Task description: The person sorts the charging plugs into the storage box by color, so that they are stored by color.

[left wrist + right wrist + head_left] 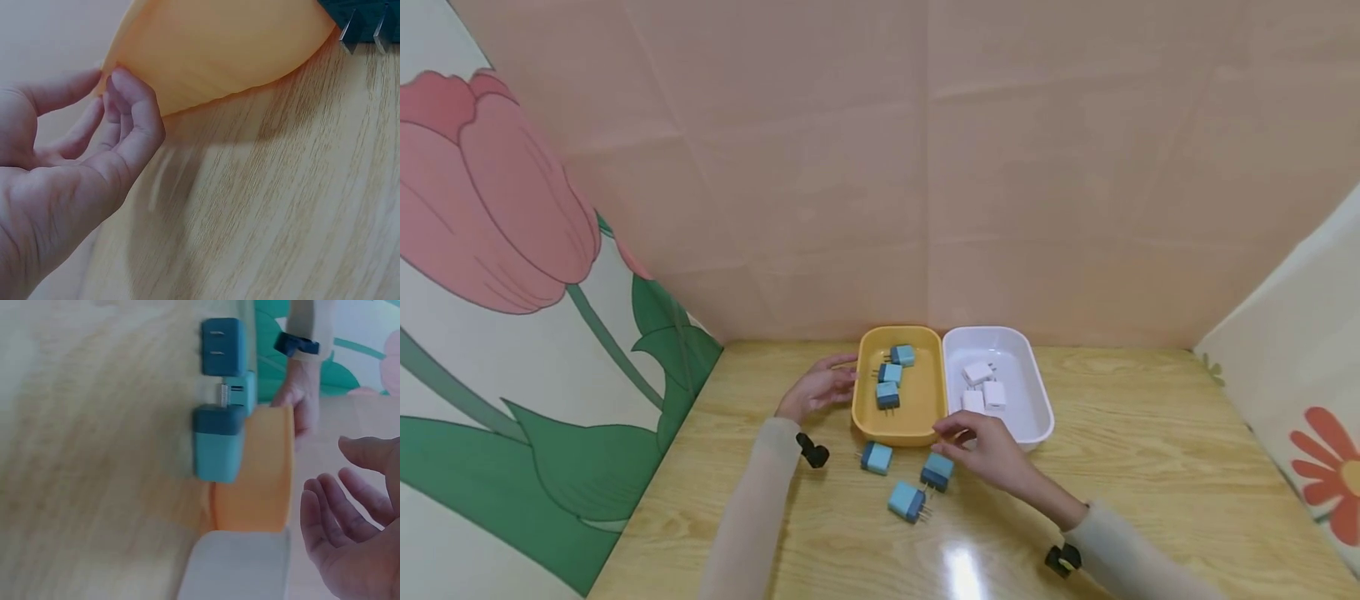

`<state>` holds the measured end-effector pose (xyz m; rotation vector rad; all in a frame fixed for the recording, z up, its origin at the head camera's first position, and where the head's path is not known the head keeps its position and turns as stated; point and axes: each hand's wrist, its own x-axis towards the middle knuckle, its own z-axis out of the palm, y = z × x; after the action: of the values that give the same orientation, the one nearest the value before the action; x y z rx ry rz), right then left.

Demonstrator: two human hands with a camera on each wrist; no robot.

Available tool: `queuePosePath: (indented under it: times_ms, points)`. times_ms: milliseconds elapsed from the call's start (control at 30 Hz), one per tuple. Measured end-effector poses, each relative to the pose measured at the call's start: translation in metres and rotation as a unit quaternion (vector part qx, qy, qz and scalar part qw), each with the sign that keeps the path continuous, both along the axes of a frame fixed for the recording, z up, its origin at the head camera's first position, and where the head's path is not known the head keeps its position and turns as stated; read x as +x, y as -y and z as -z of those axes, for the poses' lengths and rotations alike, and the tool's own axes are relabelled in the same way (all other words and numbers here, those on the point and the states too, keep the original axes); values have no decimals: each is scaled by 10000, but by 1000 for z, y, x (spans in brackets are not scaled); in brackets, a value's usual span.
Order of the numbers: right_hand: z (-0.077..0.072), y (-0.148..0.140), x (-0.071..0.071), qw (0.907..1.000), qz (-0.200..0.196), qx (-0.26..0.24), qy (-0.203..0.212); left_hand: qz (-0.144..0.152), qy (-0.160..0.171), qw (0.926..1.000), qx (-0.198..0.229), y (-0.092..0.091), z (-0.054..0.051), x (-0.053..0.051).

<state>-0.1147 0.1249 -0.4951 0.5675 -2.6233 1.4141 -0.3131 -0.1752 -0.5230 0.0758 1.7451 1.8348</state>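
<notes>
My left hand [818, 390] touches the left side of a yellow box [938, 379] with its fingertips; in the left wrist view, relaxed fingers [134, 103] lie against the box's wall. My right hand [988, 450] hovers over the front of the boxes with loosely bent fingers and nothing in them. Three blue wall chargers [890, 372] lie inside the yellow box. On the table in front are three more blue chargers: one at the left [877, 457], one by my right fingertips [937, 472], and one nearest me [907, 501].
A white box [1037, 400] stands against the yellow box's right side and holds three white chargers [994, 394]. Both boxes sit at the back of the wooden table [1120, 450], close to a pinkish cloth backdrop [925, 208]. Flower-printed panels flank the table.
</notes>
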Motion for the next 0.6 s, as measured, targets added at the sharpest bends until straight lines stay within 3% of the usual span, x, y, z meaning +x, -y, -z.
queuePosePath:
  times_ms: [333, 600]
  points:
    - [24, -2, 15, 9983, -84, 520, -236, -28, 3, 10000, 20, -1, 3, -1]
    - [33, -1, 20, 9966, -249, 639, -452, -37, -31, 10000, 61, 1, 6, -3]
